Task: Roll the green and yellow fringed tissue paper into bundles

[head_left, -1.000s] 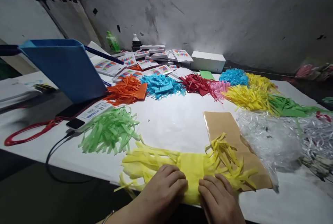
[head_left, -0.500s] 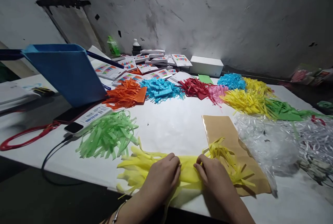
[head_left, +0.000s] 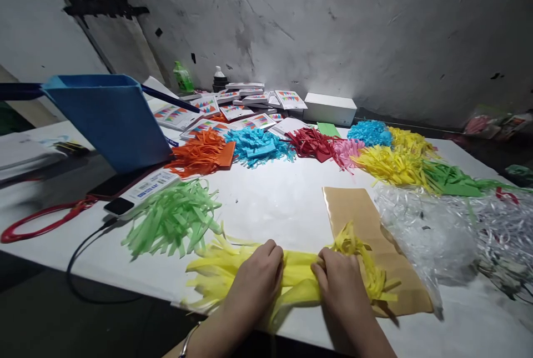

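Observation:
A yellow fringed tissue-paper tassel (head_left: 297, 269) lies along the front of the white table, its cut strips spreading out at both ends. My left hand (head_left: 260, 266) is closed on its middle, left of centre. A short way to the right, my right hand (head_left: 339, 275) grips the same paper with thumb and bent fingers. Between the hands the uncut band shows, and a loose fold of it hangs toward the table edge. The right-hand strips rest over a brown sheet (head_left: 353, 205). Light green fringed paper (head_left: 172, 216) lies to the left.
Orange (head_left: 200, 152), blue (head_left: 260, 146) and red fringe bundles (head_left: 310, 143) line the back, with yellow ones (head_left: 391, 166) at right. Clear plastic bags (head_left: 428, 230) lie right of the brown sheet. At left are a blue holder (head_left: 110, 119), a white device (head_left: 141, 194) and its cable.
Both hands have drawn in tighter on the yellow paper. The front fold between them has lifted and bulged, and the right-hand strips have shifted slightly left.

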Tool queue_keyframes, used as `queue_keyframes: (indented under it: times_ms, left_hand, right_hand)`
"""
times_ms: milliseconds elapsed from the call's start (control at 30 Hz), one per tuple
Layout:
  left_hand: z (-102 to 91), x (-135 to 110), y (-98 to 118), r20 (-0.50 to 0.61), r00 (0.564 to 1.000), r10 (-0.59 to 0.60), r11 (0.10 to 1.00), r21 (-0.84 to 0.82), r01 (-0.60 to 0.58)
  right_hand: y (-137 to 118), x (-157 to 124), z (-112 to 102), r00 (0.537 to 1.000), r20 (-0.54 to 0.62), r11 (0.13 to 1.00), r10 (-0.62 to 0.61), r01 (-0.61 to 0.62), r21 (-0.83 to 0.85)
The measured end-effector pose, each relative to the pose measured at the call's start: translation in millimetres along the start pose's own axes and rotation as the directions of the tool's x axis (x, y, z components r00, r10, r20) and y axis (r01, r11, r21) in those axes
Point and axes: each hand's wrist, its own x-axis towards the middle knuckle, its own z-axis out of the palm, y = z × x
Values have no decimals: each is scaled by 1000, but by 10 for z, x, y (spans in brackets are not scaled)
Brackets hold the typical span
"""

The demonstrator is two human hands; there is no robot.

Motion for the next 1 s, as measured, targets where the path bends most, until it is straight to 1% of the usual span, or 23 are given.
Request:
queue_keyframes:
  times_ms: [33, 67, 100, 133, 167, 200, 267, 300, 333, 367, 400, 433, 467, 500, 533, 567, 667, 733, 800, 833, 900, 967, 1000]
  left_hand:
    - [11, 16, -6, -14, 1000, 9, 1000, 0, -9]
    - [22, 33, -13, -28, 999, 22, 1000, -5, -22]
    - [32, 47, -22, -41, 999, 34, 999, -15, -35]
    - [41, 59, -34, -53, 998, 45, 999, -26, -46]
    - [47, 65, -48, -59, 997, 52, 998, -37, -54]
    - [51, 64, -66, -65, 996, 57, 997, -52, -61]
    - [52, 43, -107, -118, 989, 87, 991, -93, -98]
    - [53, 23, -130, -178, 976, 126, 983, -107, -146]
    - [56, 0, -154, -251, 951, 183, 971, -106, -215]
    - [63, -24, -175, -328, 910, 255, 951, -84, -296]
    - [75, -47, -195, -395, 857, 329, 926, -41, -375]
    - [92, -67, -210, -440, 805, 398, 899, 13, -438]
    - [113, -81, -221, -464, 762, 451, 875, 60, -481]
    - [134, -91, -227, -477, 734, 484, 858, 91, -506]
    - [153, -95, -229, -490, 715, 498, 848, 104, -519]
    - [165, -97, -227, -506, 703, 501, 844, 103, -527]
    - [143, -98, -216, -547, 674, 497, 831, 76, -551]
    - [97, -107, -224, -555, 641, 530, 806, 95, -584]
    - [65, -125, -257, -535, 614, 580, 778, 143, -611]
    - [65, -137, -282, -521, 608, 600, 769, 164, -618]
    - [105, -165, -336, -500, 616, 608, 767, 173, -618]
    - [178, -197, -385, -516, 637, 573, 789, 135, -600]
    - [212, -212, -402, -524, 655, 544, 804, 102, -586]
  right_hand:
    - [-35, -12, 1, 996, -82, 999, -32, 31, -14]
    - [-70, -27, 2, 981, -168, 995, -100, 98, -19]
    - [-101, -43, 6, 953, -236, 981, -190, 191, -22]
    - [-126, -60, 17, 916, -282, 957, -286, 290, -27]
    - [-143, -76, 35, 879, -300, 925, -370, 378, -33]
    - [-151, -90, 60, 853, -293, 897, -432, 440, -43]
    - [-141, -113, 118, 819, -280, 863, -501, 496, -94]
    - [-127, -124, 142, 809, -292, 858, -511, 500, -117]
    - [-112, -134, 158, 804, -309, 859, -508, 497, -120]
    - [-99, -145, 164, 808, -323, 867, -493, 489, -99]
    - [-92, -156, 160, 818, -341, 879, -463, 474, -57]
    - [-92, -166, 149, 830, -356, 889, -429, 459, -2]
    - [-100, -176, 133, 841, -365, 895, -399, 444, 48]
    - [-116, -185, 117, 847, -368, 896, -382, 437, 76]
    - [-136, -192, 104, 845, -371, 895, -384, 440, 77]
    - [-158, -198, 97, 835, -379, 892, -400, 450, 50]
    - [-195, -216, 121, 774, -405, 865, -486, 493, -95]
    - [-167, -243, 163, 748, -402, 844, -529, 512, -159]
    - [-98, -286, 202, 744, -401, 843, -534, 506, -184]
    - [-56, -312, 214, 746, -413, 850, -522, 493, -183]
    - [21, -362, 216, 743, -451, 865, -495, 470, -174]
    - [65, -397, 191, 751, -446, 869, -487, 469, -159]
    - [72, -406, 174, 763, -431, 871, -482, 470, -144]
